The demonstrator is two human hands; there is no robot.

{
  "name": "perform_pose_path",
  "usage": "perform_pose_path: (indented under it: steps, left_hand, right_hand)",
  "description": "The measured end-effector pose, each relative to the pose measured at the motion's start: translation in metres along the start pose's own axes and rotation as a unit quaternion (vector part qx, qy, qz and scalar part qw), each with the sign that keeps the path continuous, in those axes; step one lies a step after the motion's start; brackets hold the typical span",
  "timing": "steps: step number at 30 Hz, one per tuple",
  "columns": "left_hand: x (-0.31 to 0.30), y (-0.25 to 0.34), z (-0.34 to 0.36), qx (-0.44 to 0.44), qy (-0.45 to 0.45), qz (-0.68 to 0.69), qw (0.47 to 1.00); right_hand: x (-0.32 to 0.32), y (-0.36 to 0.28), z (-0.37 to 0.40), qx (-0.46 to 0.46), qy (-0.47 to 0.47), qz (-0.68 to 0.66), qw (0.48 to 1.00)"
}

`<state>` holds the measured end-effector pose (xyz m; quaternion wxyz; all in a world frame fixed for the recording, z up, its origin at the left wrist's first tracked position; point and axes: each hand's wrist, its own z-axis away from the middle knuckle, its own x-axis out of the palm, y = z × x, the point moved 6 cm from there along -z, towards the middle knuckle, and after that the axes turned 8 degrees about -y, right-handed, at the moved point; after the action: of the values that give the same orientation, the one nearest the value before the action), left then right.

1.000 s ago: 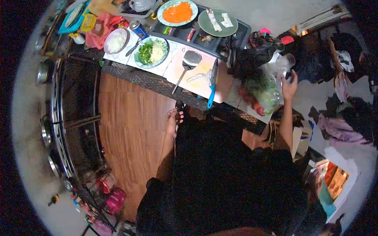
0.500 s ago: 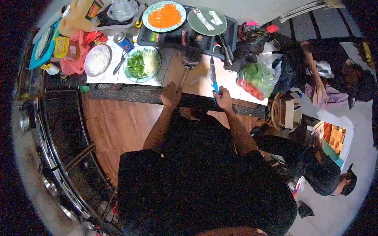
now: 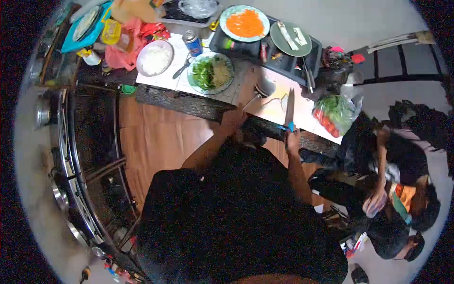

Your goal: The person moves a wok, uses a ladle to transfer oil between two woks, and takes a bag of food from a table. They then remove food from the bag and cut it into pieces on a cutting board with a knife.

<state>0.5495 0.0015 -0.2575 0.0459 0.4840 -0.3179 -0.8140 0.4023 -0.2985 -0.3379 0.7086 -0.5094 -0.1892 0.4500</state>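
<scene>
In the head view, my right hand (image 3: pixel 293 139) is closed around the blue handle of a knife (image 3: pixel 290 108), its blade pointing away from me over the white tabletop (image 3: pixel 305 116). My left hand (image 3: pixel 233 116) is closed at the table's front edge on the thin handle of a round metal utensil, perhaps a ladle (image 3: pixel 266 87); blur hides its exact shape. Left of it stands a plate of chopped greens and a pale chopped ingredient (image 3: pixel 206 75). A clear bag of tomatoes and green vegetables (image 3: pixel 335 111) lies right of the knife.
Behind are a black tray (image 3: pixel 253 52), a plate of shredded carrot (image 3: pixel 245 24) and a green plate with white strips (image 3: pixel 290 40). A bowl of white shreds (image 3: pixel 155 58) and a blue can (image 3: pixel 192 43) stand left. Two other people (image 3: pixel 402 156) are at the right.
The view has swung, so the table appears shifted right. Both hands still grip their tools. The metal utensil now lies to the upper right of my left hand. One person's arm at the right appears lower.
</scene>
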Motion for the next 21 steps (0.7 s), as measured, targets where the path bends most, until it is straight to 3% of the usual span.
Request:
perform_pose_path:
  steps: [2, 4, 7, 8, 10, 11, 12, 13, 15, 17, 20, 21]
  left_hand:
    - [-0.014, -0.004, 0.025, 0.023, 0.02, 0.027, 0.999]
    - [-0.025, -0.013, 0.045, -0.02, 0.03, 0.025, 0.999]
    - [-0.021, -0.037, 0.068, -0.005, 0.099, 0.02, 0.995]
    - [-0.02, -0.042, 0.076, -0.007, 0.099, 0.019, 0.995]
    - [-0.049, -0.051, 0.097, -0.032, 0.273, 0.039, 0.961]
    - [-0.053, -0.065, 0.095, -0.033, 0.274, 0.036, 0.96]
    - [-0.067, -0.078, 0.1, -0.011, 0.376, -0.022, 0.926]
    - [-0.077, -0.084, 0.109, 0.01, 0.471, -0.079, 0.878]
    - [-0.137, -0.079, 0.12, -0.069, 0.467, 0.048, 0.881]
    - [-0.171, -0.099, 0.116, -0.084, 0.556, 0.135, 0.816]
    - [-0.195, -0.171, 0.096, -0.127, 0.547, 0.194, 0.804]
    - [-0.196, -0.201, 0.087, -0.163, 0.547, 0.182, 0.801]
  right_hand:
    - [-0.006, 0.008, 0.009, -0.041, 0.006, -0.05, 0.998]
    - [-0.008, -0.005, 0.016, -0.279, 0.0, 0.126, 0.952]
    - [-0.01, 0.01, 0.021, -0.202, 0.04, 0.161, 0.965]
    - [-0.011, 0.01, 0.02, -0.134, -0.014, 0.166, 0.977]
    - [-0.008, 0.014, 0.023, -0.106, -0.007, 0.12, 0.987]
    - [-0.006, 0.017, 0.023, -0.078, 0.001, 0.076, 0.994]
    - [0.01, -0.013, 0.042, -0.02, -0.027, -0.027, 0.999]
    - [0.014, -0.016, 0.044, -0.018, -0.029, -0.029, 0.999]
    - [0.013, -0.027, 0.046, -0.04, 0.041, 0.085, 0.995]
    - [0.018, -0.025, 0.042, -0.054, 0.012, 0.07, 0.996]
    - [0.018, -0.007, 0.025, -0.084, -0.042, 0.04, 0.995]
    - [0.014, 0.015, 0.013, -0.095, -0.046, -0.038, 0.994]
